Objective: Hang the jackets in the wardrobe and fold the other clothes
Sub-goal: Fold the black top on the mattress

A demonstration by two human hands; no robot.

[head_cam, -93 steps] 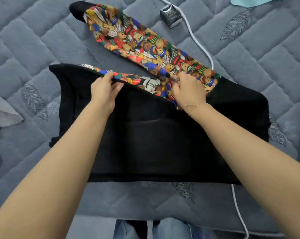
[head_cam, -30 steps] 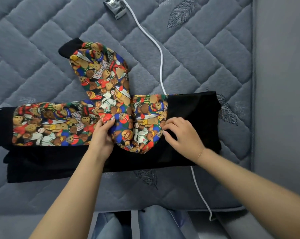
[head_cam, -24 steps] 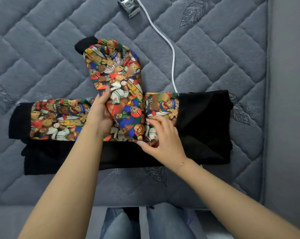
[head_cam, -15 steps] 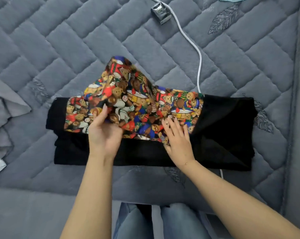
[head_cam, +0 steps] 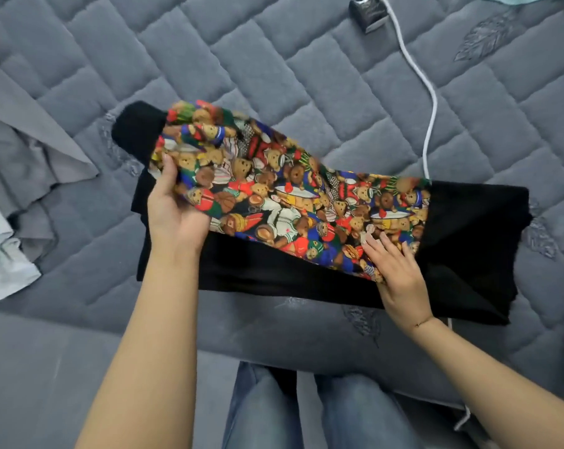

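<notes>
A black garment (head_cam: 468,241) lies folded into a wide band on the grey quilted bed (head_cam: 306,76). Its sleeves carry a bright teddy-bear print (head_cam: 290,196) and end in black cuffs (head_cam: 138,131). My left hand (head_cam: 173,209) grips the printed sleeve near its cuff end and holds it slightly raised over the garment's left side. My right hand (head_cam: 394,264) lies flat with straight fingers on the printed fabric near the garment's right half, pressing it down.
A grey cloth (head_cam: 24,147) and a pale crumpled garment (head_cam: 2,247) lie at the left edge. A white cable (head_cam: 426,92) runs from a small dark charger block (head_cam: 368,11) past the garment's right side. My jeans-clad legs (head_cam: 306,413) stand against the bed's front edge.
My left hand has carried the upper printed sleeve down and to the left across the garment. My right hand has slid right along the printed fabric. The camera has shifted.
</notes>
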